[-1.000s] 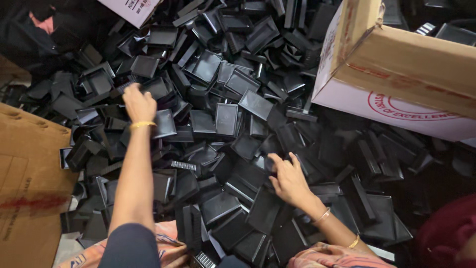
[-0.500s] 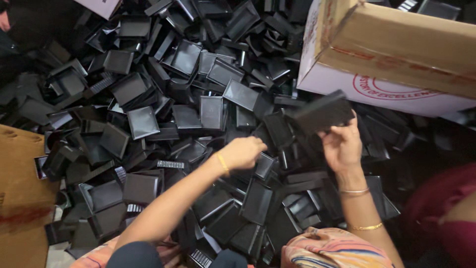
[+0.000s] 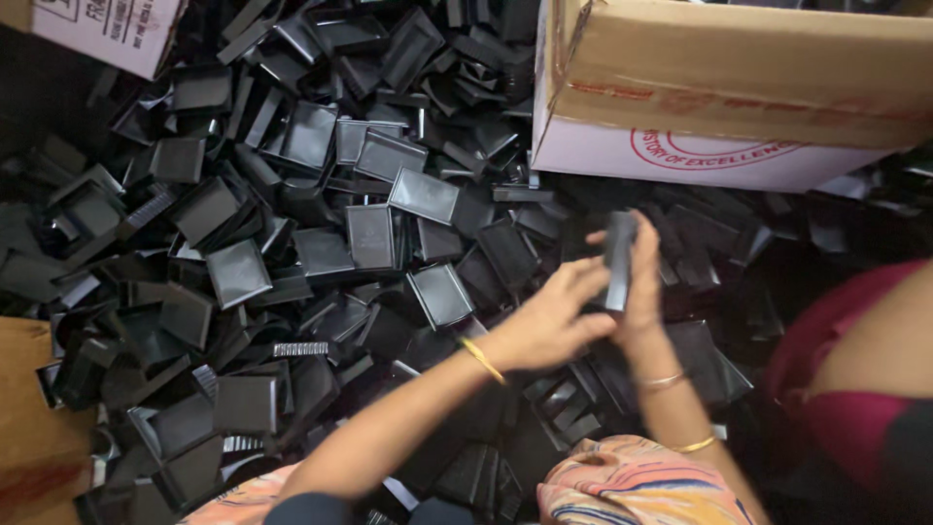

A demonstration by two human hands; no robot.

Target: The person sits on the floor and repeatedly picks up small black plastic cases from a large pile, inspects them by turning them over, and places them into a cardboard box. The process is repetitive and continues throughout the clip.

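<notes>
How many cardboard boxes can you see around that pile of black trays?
3. One large box sits at upper right, another box shows its corner at upper left, and a brown box lies at lower left. Others may lie outside the view.

A big cardboard box (image 3: 739, 87) sits at the top right of my view, resting on the heap beyond my hands. Its brown flap hangs outward toward me, with a faint reddish stripe running across it. Below the flap the side panel is white and carries a round red stamp-like emblem, partly cut off by the flap. A second carton (image 3: 102, 29) pokes in at the top left corner; I see only its pale, whitish face with dark print and a tilted lower edge. At the left edge, low down, a plain brown cardboard piece (image 3: 34, 437) lies flat, with a smeared red mark near its bottom.
</notes>
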